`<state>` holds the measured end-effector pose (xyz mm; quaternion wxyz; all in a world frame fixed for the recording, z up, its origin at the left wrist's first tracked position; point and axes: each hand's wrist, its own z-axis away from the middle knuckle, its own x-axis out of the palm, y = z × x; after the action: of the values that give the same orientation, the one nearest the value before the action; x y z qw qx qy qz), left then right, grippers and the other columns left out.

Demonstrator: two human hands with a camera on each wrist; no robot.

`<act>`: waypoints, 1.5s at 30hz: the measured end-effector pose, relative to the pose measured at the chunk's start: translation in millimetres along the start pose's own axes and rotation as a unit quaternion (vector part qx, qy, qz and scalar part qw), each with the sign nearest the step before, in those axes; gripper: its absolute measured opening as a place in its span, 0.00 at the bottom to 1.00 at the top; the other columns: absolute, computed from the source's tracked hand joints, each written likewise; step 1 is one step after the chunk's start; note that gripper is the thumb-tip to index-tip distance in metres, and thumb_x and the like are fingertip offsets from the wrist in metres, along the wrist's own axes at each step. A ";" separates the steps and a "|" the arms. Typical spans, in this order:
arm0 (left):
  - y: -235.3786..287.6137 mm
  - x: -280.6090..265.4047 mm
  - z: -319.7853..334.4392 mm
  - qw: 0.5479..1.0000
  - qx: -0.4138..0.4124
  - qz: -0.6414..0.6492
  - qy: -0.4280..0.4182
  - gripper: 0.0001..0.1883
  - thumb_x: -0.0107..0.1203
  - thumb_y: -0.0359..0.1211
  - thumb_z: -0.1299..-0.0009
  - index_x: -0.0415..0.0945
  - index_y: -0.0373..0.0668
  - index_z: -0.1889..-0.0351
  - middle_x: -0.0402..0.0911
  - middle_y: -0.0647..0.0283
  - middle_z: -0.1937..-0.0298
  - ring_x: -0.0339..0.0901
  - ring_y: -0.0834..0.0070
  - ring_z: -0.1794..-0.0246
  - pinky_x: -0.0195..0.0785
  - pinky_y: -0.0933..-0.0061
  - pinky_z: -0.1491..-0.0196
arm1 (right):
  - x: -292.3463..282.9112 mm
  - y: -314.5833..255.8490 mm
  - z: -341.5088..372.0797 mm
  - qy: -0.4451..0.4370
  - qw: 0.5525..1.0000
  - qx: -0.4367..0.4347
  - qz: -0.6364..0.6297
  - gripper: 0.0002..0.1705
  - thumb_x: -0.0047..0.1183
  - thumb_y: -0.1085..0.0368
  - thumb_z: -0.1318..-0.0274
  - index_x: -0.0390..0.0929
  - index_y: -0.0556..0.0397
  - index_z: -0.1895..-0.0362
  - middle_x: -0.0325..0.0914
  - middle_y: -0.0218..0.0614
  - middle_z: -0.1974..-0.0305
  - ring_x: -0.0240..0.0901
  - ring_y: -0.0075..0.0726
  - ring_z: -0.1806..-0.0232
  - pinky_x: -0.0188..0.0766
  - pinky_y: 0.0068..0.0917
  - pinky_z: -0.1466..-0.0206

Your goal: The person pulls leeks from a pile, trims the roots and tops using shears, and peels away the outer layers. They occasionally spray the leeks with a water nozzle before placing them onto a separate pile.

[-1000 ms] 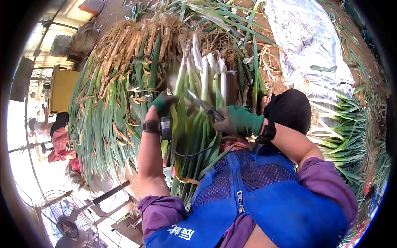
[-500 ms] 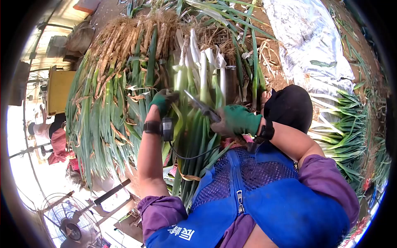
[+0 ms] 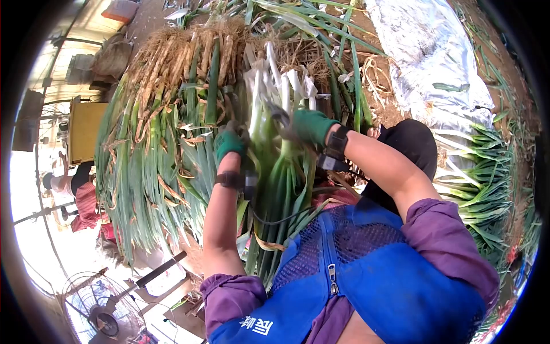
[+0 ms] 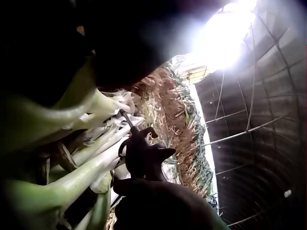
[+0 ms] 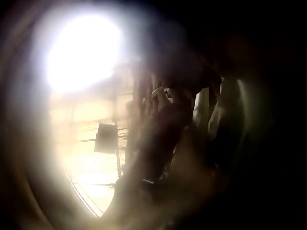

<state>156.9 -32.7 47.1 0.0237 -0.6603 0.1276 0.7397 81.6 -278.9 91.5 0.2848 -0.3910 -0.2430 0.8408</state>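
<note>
My left hand (image 3: 230, 143), in a green and dark glove, grips a green onion stalk (image 4: 79, 91) among the stalks in front of the body. The dark hand hides part of that stalk in the left wrist view. In my gloved right hand (image 3: 312, 127) is a black air blow gun (image 4: 144, 155), its thin nozzle pointing at the white stems. Peeled green onions (image 3: 285, 94) lie just beyond the hands, roots away from the body. The right wrist view is mostly dark and blurred.
A wide pile of unpeeled green onions (image 3: 152, 149) with brown roots lies on the left. On the right, more green onions (image 3: 481, 172) lie beside a silvery sheet (image 3: 432, 63). A fan (image 3: 106, 315) stands lower left; another person (image 3: 63, 183) is at far left.
My right hand has moved forward and slightly left with the air blow gun, closer to the white stems. The left hand has shifted a little to the right.
</note>
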 end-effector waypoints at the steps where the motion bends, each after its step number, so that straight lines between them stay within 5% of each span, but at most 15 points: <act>1: 0.0 -1.3 -7.2 0.995 -0.012 0.081 -0.056 0.28 0.58 0.53 0.39 0.76 0.41 0.50 0.81 0.47 0.51 0.78 0.52 0.50 0.71 0.58 0.49 | 3.3 -3.2 7.8 -0.023 1.000 0.004 -0.001 0.26 0.45 0.47 0.47 0.81 0.59 0.65 0.81 0.51 0.67 0.80 0.49 0.65 0.74 0.41 0.57; 6: 35.8 -11.5 -6.1 0.978 -0.039 0.089 -0.187 0.33 0.62 0.53 0.42 0.75 0.39 0.45 0.80 0.46 0.49 0.79 0.56 0.49 0.71 0.62 0.50 | 15.7 0.6 12.5 0.051 0.998 -0.038 0.017 0.29 0.48 0.45 0.51 0.82 0.61 0.68 0.81 0.55 0.64 0.80 0.55 0.62 0.74 0.42 0.55; 11: 16.1 19.1 -14.4 0.928 -0.083 0.254 -0.260 0.27 0.61 0.47 0.38 0.76 0.36 0.48 0.82 0.59 0.61 0.78 0.72 0.64 0.71 0.69 0.58 | -23.1 -3.1 -7.6 -0.007 0.997 0.068 -0.037 0.18 0.39 0.53 0.36 0.77 0.52 0.62 0.66 0.27 0.80 0.62 0.22 0.83 0.68 0.28 0.74; 12: 12.8 19.7 -11.6 0.918 -0.092 0.289 -0.254 0.25 0.61 0.45 0.37 0.77 0.36 0.48 0.82 0.61 0.63 0.77 0.74 0.66 0.71 0.70 0.60 | -24.0 6.8 -29.3 0.012 0.995 0.081 -0.065 0.14 0.50 0.57 0.48 0.77 0.54 0.64 0.77 0.38 0.74 0.77 0.36 0.76 0.73 0.35 0.73; 16: 30.6 -27.5 14.5 0.871 -0.128 0.394 -0.265 0.23 0.60 0.44 0.35 0.77 0.37 0.49 0.81 0.65 0.63 0.76 0.76 0.65 0.71 0.71 0.61 | -36.1 11.1 -61.0 -0.014 0.995 0.007 0.103 0.13 0.61 0.67 0.58 0.78 0.51 0.64 0.81 0.43 0.70 0.80 0.47 0.66 0.75 0.38 0.66; 18: 10.3 -17.7 13.0 0.860 -0.072 0.414 -0.289 0.22 0.58 0.44 0.32 0.77 0.37 0.48 0.81 0.65 0.59 0.76 0.75 0.63 0.71 0.72 0.59 | -42.4 5.8 -43.6 -0.024 0.997 0.026 0.072 0.12 0.59 0.63 0.55 0.78 0.52 0.65 0.81 0.43 0.72 0.80 0.45 0.68 0.74 0.37 0.66; 22: 2.6 -41.6 21.6 0.746 -0.177 0.533 -0.358 0.18 0.59 0.44 0.32 0.78 0.39 0.52 0.80 0.66 0.62 0.75 0.78 0.65 0.69 0.75 0.58 | -16.9 14.6 -0.1 -0.017 0.994 0.022 -0.110 0.21 0.49 0.47 0.51 0.79 0.54 0.69 0.77 0.40 0.76 0.75 0.38 0.75 0.72 0.34 0.69; 26: -31.0 -53.5 18.1 0.846 -0.057 0.412 -0.332 0.15 0.59 0.39 0.34 0.81 0.40 0.54 0.82 0.65 0.60 0.76 0.77 0.61 0.68 0.75 0.55 | 16.7 16.7 49.0 -0.132 0.989 -0.068 -0.015 0.22 0.47 0.47 0.47 0.75 0.54 0.61 0.77 0.35 0.75 0.74 0.32 0.78 0.75 0.33 0.72; 31: -27.8 -67.8 11.9 0.905 0.180 0.267 -0.277 0.15 0.62 0.36 0.36 0.80 0.39 0.54 0.82 0.62 0.60 0.78 0.74 0.62 0.72 0.72 0.59 | 23.0 16.5 87.6 -0.068 0.996 -0.054 0.015 0.26 0.49 0.43 0.50 0.77 0.53 0.61 0.79 0.42 0.73 0.79 0.36 0.71 0.76 0.35 0.67; 33: -4.4 -85.2 28.3 0.851 -0.041 0.407 -0.329 0.16 0.63 0.37 0.36 0.80 0.40 0.53 0.82 0.61 0.61 0.78 0.74 0.63 0.74 0.71 0.64 | -1.5 14.3 83.6 -0.069 0.993 0.070 -0.068 0.26 0.48 0.46 0.47 0.76 0.56 0.58 0.78 0.37 0.74 0.77 0.32 0.73 0.76 0.34 0.66; 35: 1.7 -75.7 27.7 0.837 -0.094 0.431 -0.323 0.16 0.63 0.38 0.36 0.79 0.39 0.54 0.81 0.62 0.62 0.78 0.74 0.65 0.74 0.70 0.66 | -7.8 45.9 67.2 0.072 0.980 0.113 -0.145 0.31 0.53 0.46 0.50 0.73 0.61 0.53 0.78 0.39 0.74 0.76 0.37 0.75 0.75 0.34 0.66; 38: 30.9 -75.7 27.6 0.819 -0.145 0.400 -0.386 0.24 0.64 0.40 0.36 0.75 0.37 0.46 0.81 0.64 0.59 0.77 0.75 0.59 0.71 0.68 0.53 | 9.1 112.7 18.6 0.238 0.960 0.138 0.050 0.32 0.53 0.45 0.49 0.73 0.62 0.51 0.79 0.41 0.74 0.77 0.41 0.73 0.74 0.32 0.65; 41: 5.1 0.9 -9.5 0.924 0.234 0.220 -0.208 0.20 0.60 0.43 0.34 0.80 0.36 0.54 0.81 0.57 0.64 0.78 0.67 0.68 0.71 0.67 0.62 | 47.0 124.3 8.6 0.478 0.831 0.071 0.276 0.32 0.49 0.46 0.45 0.72 0.64 0.50 0.78 0.47 0.73 0.79 0.46 0.69 0.75 0.35 0.63; 44: 72.9 -19.0 -5.3 0.861 -0.117 0.414 -0.271 0.19 0.62 0.45 0.37 0.81 0.38 0.60 0.81 0.59 0.71 0.76 0.68 0.72 0.70 0.68 0.64 | 45.1 117.1 -1.7 0.200 0.978 0.058 -0.027 0.32 0.46 0.46 0.42 0.73 0.68 0.54 0.77 0.57 0.71 0.78 0.54 0.66 0.74 0.41 0.59; 45: 66.5 9.9 -13.5 0.852 -0.071 0.438 -0.278 0.20 0.64 0.46 0.39 0.81 0.37 0.60 0.81 0.60 0.70 0.76 0.69 0.72 0.70 0.68 0.64 | 62.4 128.0 -18.5 0.164 0.986 0.019 0.000 0.29 0.45 0.47 0.40 0.74 0.66 0.55 0.77 0.57 0.70 0.78 0.56 0.66 0.74 0.43 0.59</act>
<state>155.2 -101.2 46.6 -0.3153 -0.3027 0.3384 0.8333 26.2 -325.8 -32.4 0.3277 -0.5185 -0.1768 0.7697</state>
